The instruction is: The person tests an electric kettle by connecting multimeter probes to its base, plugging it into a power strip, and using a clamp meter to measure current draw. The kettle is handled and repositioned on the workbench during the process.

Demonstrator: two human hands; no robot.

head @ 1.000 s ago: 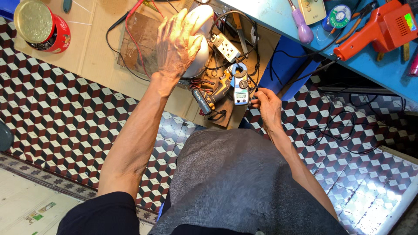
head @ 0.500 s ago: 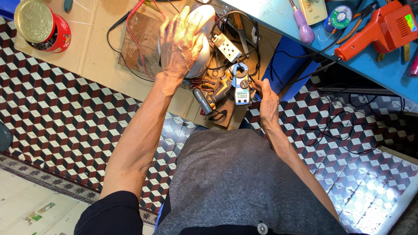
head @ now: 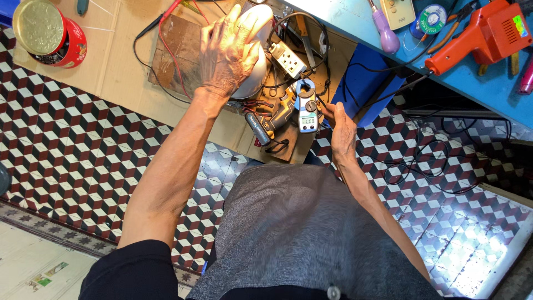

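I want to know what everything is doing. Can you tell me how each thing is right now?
Left hand: spread flat on the white round appliance.
Right hand: fingers at the clamp meter.
Clamp meter: lying flat, screen lit.
Red tin: lid on.
Orange glue gun: lying on the blue table, untouched.
White power strip: among tangled cables.

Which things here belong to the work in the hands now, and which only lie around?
In use:
- left hand resting on the white rounded appliance
- right hand beside the blue clamp meter
- white power strip

Lying about:
- red tin
- orange glue gun
- purple-handled tool
- solder spool
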